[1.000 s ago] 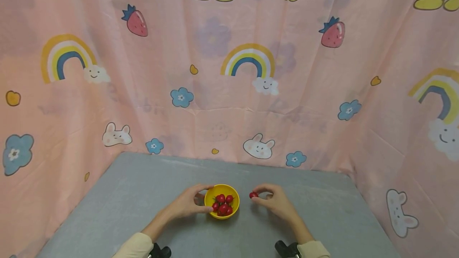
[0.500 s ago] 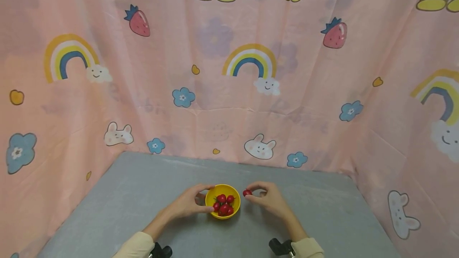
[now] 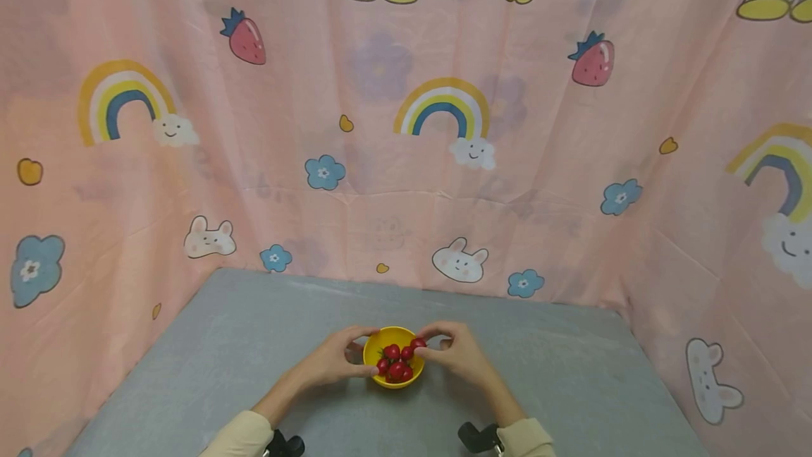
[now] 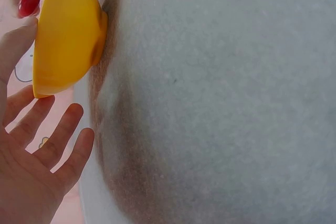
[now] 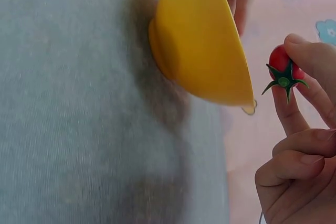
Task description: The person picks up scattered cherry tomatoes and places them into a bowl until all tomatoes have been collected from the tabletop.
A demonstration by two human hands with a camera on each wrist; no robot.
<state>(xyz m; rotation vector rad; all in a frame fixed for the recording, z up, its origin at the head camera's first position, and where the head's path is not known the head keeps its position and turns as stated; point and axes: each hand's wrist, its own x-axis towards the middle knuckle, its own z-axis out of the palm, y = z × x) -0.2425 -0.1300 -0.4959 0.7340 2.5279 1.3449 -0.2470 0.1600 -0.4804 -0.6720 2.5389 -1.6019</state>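
A yellow bowl [image 3: 383, 339] stands on the grey table with several red cherry tomatoes [image 3: 396, 371] in it. My left hand [image 3: 331, 356] holds the bowl from its left side, thumb and index finger spread along the rim; the other fingers stay spread in the left wrist view. My right hand [image 3: 458, 354] pinches one cherry tomato [image 5: 279, 59] between thumb and fingertips, over the bowl's right rim. Its green stem star shows in the right wrist view, and the two last fingers are curled in. The wrist views see the bowl from outside, so its contents are hidden there.
The grey table [image 3: 285, 309] reaches back to a pink curtain [image 3: 355, 231] printed with rainbows, rabbits and flowers, which also closes off both sides. Dark wrist mounts [image 3: 480, 437] sit at the cuffs of the light sleeves [image 3: 525, 436].
My right hand has moved left with the pinched cherry tomato, from beside the bowl to over its right rim. The left hand and bowl have stayed in place.
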